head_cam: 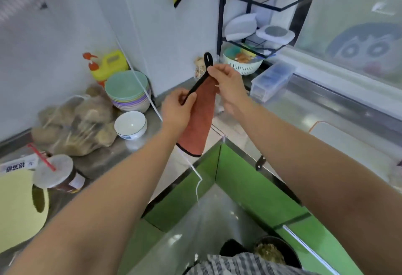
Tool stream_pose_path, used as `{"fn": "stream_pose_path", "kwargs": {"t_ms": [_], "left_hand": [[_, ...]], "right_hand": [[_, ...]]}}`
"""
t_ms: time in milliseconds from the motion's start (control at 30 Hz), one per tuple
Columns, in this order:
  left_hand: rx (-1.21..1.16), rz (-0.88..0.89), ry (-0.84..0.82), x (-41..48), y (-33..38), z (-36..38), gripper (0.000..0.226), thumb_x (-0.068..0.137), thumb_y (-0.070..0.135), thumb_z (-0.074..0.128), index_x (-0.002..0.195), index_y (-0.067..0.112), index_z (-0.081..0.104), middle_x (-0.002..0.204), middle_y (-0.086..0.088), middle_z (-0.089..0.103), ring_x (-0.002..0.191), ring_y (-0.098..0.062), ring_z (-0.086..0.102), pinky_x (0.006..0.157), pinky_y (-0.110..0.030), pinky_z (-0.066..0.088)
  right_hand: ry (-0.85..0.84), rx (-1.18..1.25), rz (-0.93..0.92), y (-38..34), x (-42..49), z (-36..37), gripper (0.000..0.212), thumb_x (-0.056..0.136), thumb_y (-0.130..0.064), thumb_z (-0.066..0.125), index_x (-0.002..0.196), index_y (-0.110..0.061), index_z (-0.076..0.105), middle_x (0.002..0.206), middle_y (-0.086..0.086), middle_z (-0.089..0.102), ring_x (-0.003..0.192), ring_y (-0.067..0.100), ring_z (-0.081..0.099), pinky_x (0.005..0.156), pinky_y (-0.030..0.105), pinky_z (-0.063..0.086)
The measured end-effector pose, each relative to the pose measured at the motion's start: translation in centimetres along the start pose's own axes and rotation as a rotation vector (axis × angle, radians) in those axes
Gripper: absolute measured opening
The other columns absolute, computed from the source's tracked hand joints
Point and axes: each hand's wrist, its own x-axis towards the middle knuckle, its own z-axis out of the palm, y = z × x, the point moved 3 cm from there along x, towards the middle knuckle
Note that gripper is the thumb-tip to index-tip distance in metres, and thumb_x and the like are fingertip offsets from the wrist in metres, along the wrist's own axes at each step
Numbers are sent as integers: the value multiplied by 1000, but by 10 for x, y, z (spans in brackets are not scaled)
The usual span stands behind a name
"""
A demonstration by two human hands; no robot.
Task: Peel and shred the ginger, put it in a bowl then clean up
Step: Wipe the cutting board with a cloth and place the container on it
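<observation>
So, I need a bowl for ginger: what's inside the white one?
The white bowl shows a bare inside with a glint; its near inner wall hides behind the rim.

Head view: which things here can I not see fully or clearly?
Head view only.
Red cloth: top edge hidden under the left hand and right hand.
Clear box: contents blurred.
Plastic bag: contents blurred.
Yellow board: cut off by the left edge.
Dark pot: partly hidden behind the checked shirt.
</observation>
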Motion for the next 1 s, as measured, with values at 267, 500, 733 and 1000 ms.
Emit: {"fn": "stream_pose_path", "kwargs": {"t_ms": [267,500,733,1000], "left_hand": [[80,126,164,157,53,-21,18,91,33,61,75,25,56,65,12,56,61,-9,52,59,-26,37],[60,203,289,281,117,-29,23,93,33,58,76,17,58,66,7,57,60,-8,51,59,-26,41],[94,326,439,368,182,-37,20,93,31,57,78,19,59,70,8,60,64,-6,54,62,-22,43],[159,386,586,415,226,-42,21,96,36,51,86,20,61,77,9,61,69,-6,54,62,-23,39]], "right_hand": [[-79,74,-167,-91,135,56,6,87,-9,66,84,-13,63,73,1,60,65,9,56,62,22,48],[-144,104,-260,-178,244,90,5,88,-14,67,84,-13,64,76,1,62,62,7,55,53,16,46],[-206,162,-343,-254,330,118,10,86,-21,69,80,-16,65,80,0,64,77,12,58,77,29,52],[-221,159,-397,-304,380,143,20,87,-32,67,78,-14,64,87,5,65,86,19,62,89,41,53]]}}
